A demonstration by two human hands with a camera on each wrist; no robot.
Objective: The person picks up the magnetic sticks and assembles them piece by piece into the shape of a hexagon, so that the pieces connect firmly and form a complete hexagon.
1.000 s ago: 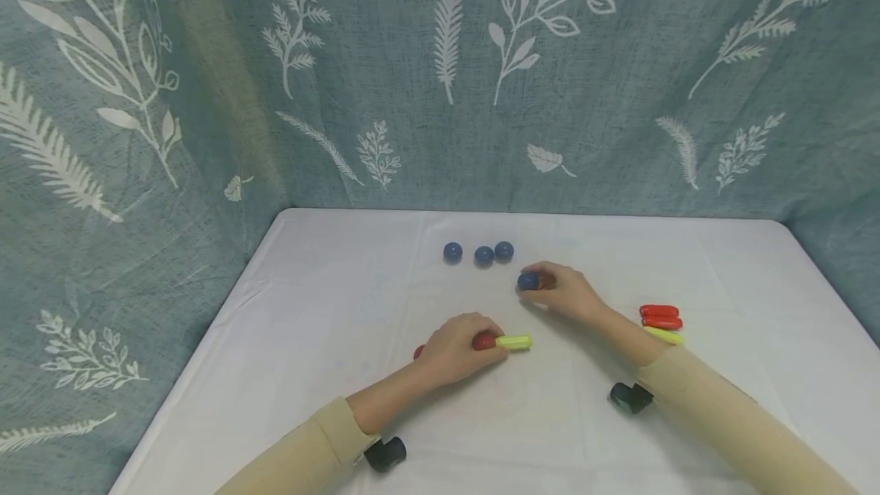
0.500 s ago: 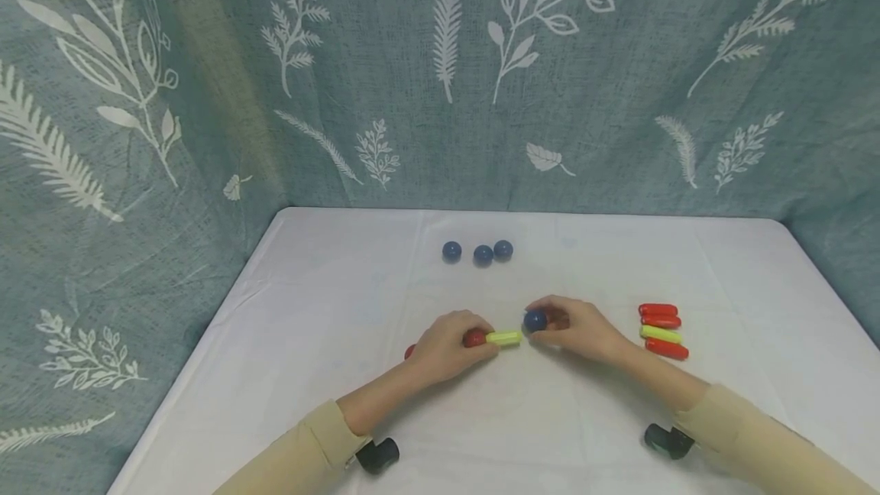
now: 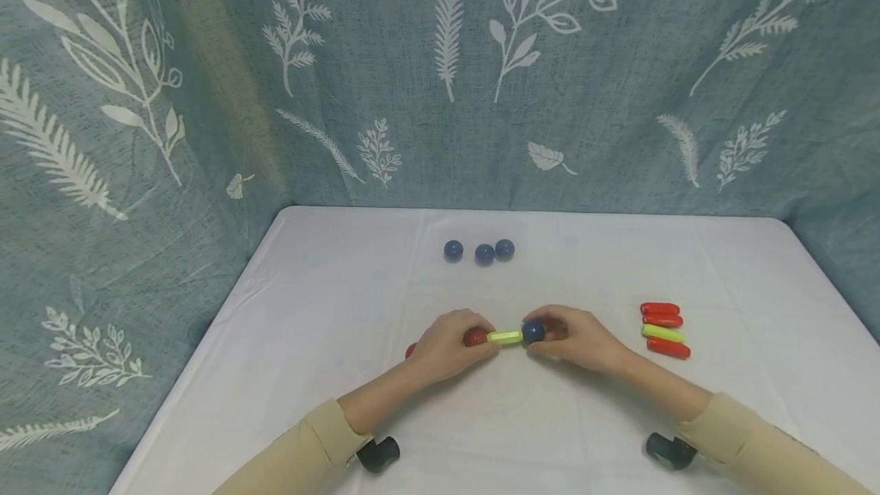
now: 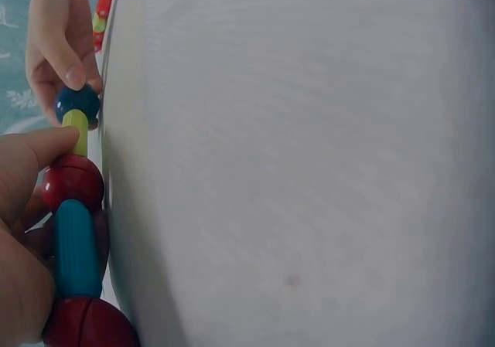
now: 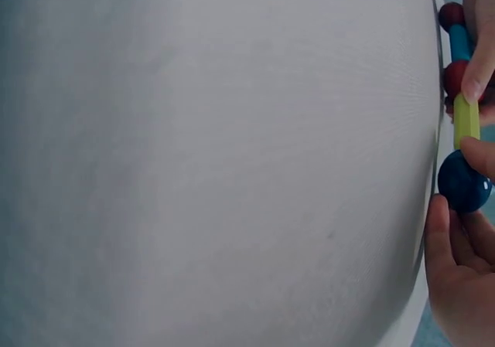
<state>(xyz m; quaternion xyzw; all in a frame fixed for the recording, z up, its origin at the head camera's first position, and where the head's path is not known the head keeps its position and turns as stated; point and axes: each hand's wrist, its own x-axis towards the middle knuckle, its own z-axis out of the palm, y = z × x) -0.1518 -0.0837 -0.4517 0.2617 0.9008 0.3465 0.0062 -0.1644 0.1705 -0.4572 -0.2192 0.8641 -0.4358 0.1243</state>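
My left hand point(image 3: 450, 346) grips a chain of toy building balls and rods around its near red ball point(image 4: 73, 183), with the thumb reaching onto the yellow rod point(image 3: 505, 338). Behind that ball, a blue rod point(image 4: 76, 246) and a second red ball point(image 4: 89, 324) run under the palm, mostly hidden in the head view. Between thumb and fingers, my right hand point(image 3: 577, 338) holds a dark blue ball point(image 5: 464, 183). This ball meets the free end of the yellow rod, so the pieces lie in one line.
Toward the back of the white-covered table point(image 3: 344, 273) sit three loose blue balls, one of them the leftmost ball point(image 3: 453, 250). On the right, red rods point(image 3: 668, 347) and a yellow rod point(image 3: 662, 333) lie in a stack. A patterned curtain point(image 3: 412, 136) rises behind the table.
My right hand has brought the blue ball toward me and against the end of the yellow rod. My left hand, with the chain, has shifted slightly left.
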